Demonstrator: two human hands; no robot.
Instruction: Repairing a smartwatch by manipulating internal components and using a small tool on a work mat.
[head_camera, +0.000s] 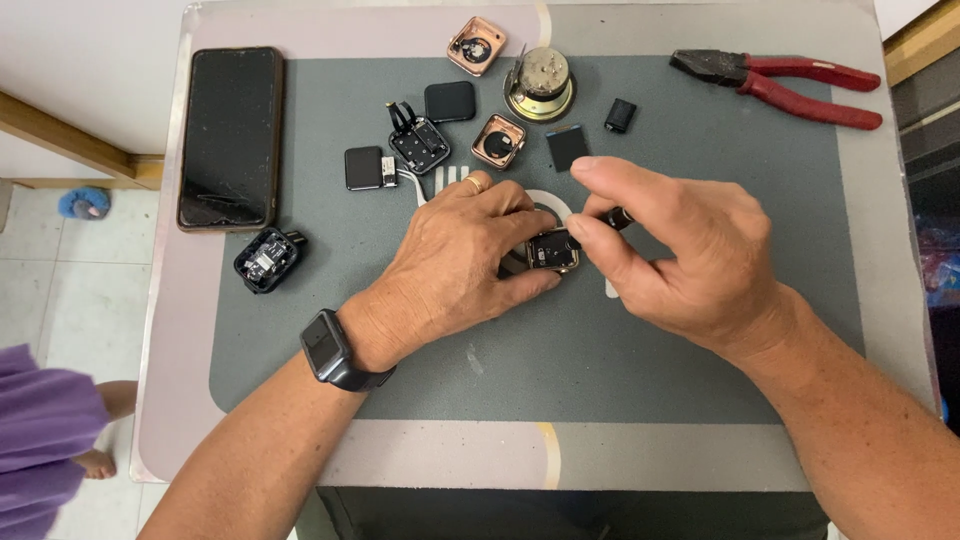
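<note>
Left hand (455, 265) clamps gold watch case (553, 250) on grey mat (640, 370); right hand (680, 255) pinches dark tool (617, 217) just above case. Slip likely gouges internals.

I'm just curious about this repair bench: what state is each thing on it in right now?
Gold watch case: open, held by left hand.
Right hand: pinching a dark tool.
Smartphone: screen dark, flat.
Pliers: closed, lying flat.
Rose-gold case: opened, empty of screen.
Wristwatch: worn, screen dark.
</note>
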